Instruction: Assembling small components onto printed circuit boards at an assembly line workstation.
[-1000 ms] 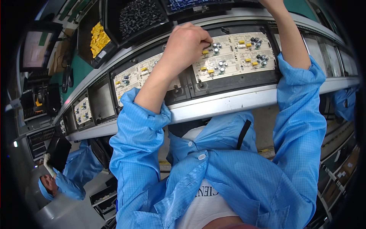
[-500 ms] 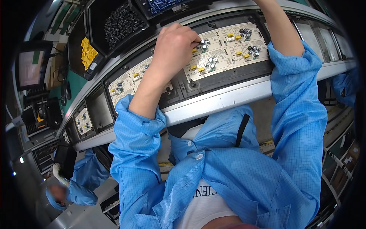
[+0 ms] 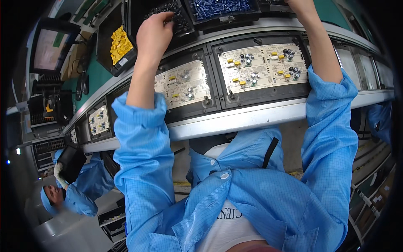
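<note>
My left hand (image 3: 153,35) is at the near side of a black bin of small black components (image 3: 178,19), its thumb and forefinger apart and nothing visible between them. Below it, a pale circuit board (image 3: 187,80) with yellow block parts and small round capacitors sits in a black carrier. To its right, another carrier holds a pale board (image 3: 260,63) populated with several clusters of capacitors and yellow parts. My right hand (image 3: 299,6) is at the top edge, beside a dark bin (image 3: 275,6); its fingers are cut off from view.
A bin of blue components (image 3: 222,8) stands at the back, and one of yellow parts (image 3: 121,45) at the left. A silver rail (image 3: 239,118) borders the carriers. Further left are a monitor (image 3: 54,45) and a co-worker in blue (image 3: 79,197) holding a black tray (image 3: 72,161).
My left hand has left the right-hand board and moved back and left to the black-component bin. The boards appear further right in the view. My right hand stays near the top edge.
</note>
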Demonstrator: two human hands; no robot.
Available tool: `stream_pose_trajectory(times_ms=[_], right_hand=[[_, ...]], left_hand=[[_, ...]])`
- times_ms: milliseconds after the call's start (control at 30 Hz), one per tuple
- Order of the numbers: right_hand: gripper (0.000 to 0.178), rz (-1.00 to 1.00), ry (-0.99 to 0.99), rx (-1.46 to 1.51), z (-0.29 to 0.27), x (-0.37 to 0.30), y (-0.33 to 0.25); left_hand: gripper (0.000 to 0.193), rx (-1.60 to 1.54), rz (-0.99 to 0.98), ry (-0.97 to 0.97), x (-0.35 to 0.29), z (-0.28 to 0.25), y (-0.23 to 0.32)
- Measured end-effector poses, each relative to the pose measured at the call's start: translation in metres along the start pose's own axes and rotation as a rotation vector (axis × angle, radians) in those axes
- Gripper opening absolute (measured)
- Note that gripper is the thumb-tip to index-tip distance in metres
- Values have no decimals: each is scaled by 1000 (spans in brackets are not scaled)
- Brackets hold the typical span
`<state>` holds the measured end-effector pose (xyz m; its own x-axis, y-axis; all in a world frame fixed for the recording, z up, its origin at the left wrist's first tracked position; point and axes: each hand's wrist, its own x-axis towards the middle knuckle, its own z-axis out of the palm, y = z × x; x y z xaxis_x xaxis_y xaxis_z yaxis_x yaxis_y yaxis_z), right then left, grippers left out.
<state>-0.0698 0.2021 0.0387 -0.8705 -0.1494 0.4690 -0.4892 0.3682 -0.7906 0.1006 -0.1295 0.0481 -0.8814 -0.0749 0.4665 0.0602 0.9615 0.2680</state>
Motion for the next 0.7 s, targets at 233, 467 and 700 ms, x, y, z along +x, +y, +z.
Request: stream_pose_trajectory(times_ms=[233, 467, 700], right_hand=[[12, 194, -100, 142, -26, -64, -69], [16, 221, -590, -93, -18, -143, -91], [14, 140, -558, -602, -14, -168, -100]], left_hand=[[20, 43, 2, -117, 16, 15, -10], [19, -49, 0, -1, 7, 13, -26], [20, -160, -56, 213, -2, 2, -28]])
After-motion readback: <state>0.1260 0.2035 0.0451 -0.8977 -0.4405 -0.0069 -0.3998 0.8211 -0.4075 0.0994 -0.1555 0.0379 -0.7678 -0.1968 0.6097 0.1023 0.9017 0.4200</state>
